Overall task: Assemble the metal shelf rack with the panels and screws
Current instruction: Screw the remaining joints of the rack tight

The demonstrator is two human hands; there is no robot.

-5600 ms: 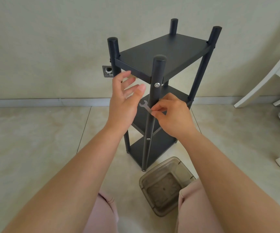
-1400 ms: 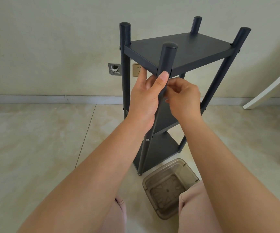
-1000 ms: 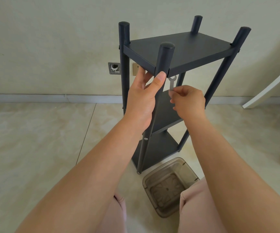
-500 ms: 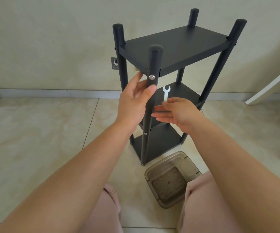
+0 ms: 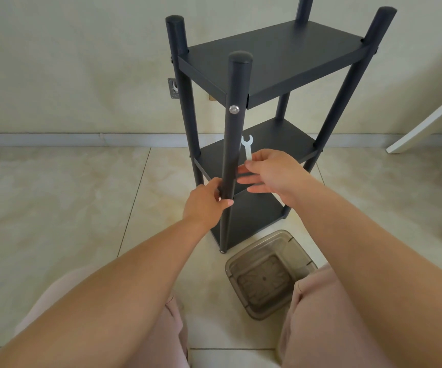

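The metal shelf rack [image 5: 273,57] stands upright on the tiled floor [image 5: 55,208] in the upper middle of the frame, its long axis vertical, with three dark panels stacked one above another between four round posts. The nearest post [image 5: 232,144] runs from centre top down to the floor and carries a silver screw [image 5: 234,109] just below the top panel's near corner. The left hand [image 5: 204,205] curls its fingers round this post about level with the middle panel [image 5: 267,144]. The right hand [image 5: 270,173], just right of the post, pinches a small flat wrench [image 5: 247,146] that points straight up, open jaw uppermost, its other fingers stretched towards the post. A clear brownish plastic tray [image 5: 267,274] lies on the floor at lower centre, near the rack's foot.
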